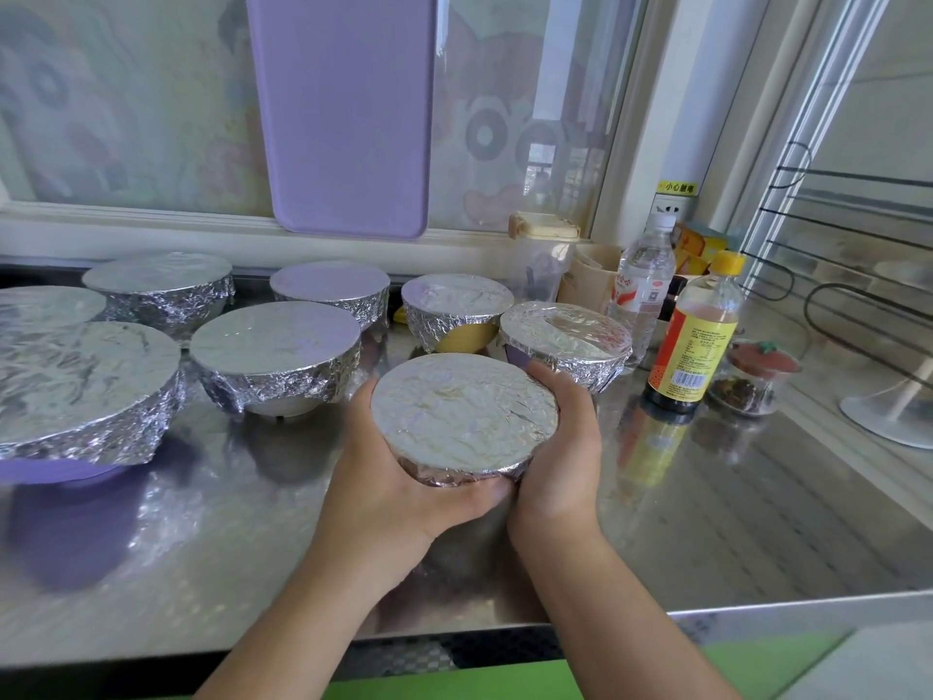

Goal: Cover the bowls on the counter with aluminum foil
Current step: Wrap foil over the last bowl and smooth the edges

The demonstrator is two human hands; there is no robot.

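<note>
A foil-covered bowl (464, 416) is held between both hands above the steel counter (732, 507). My left hand (394, 477) cups its left side and underside, fingers curled beneath. My right hand (560, 447) wraps its right side, fingers round the far rim. Several other bowls stand on the counter with foil over them: a large purple one (86, 391) at the left, one in the middle (275, 356), a yellow one (457, 310), and a purple one (565, 341) just behind my right hand.
A sauce bottle with a yellow cap (699, 341) and a water bottle (641, 290) stand at the right, with a small spice jar (752, 381). A purple cutting board (348, 108) leans on the window. A wire rack (858, 275) stands far right.
</note>
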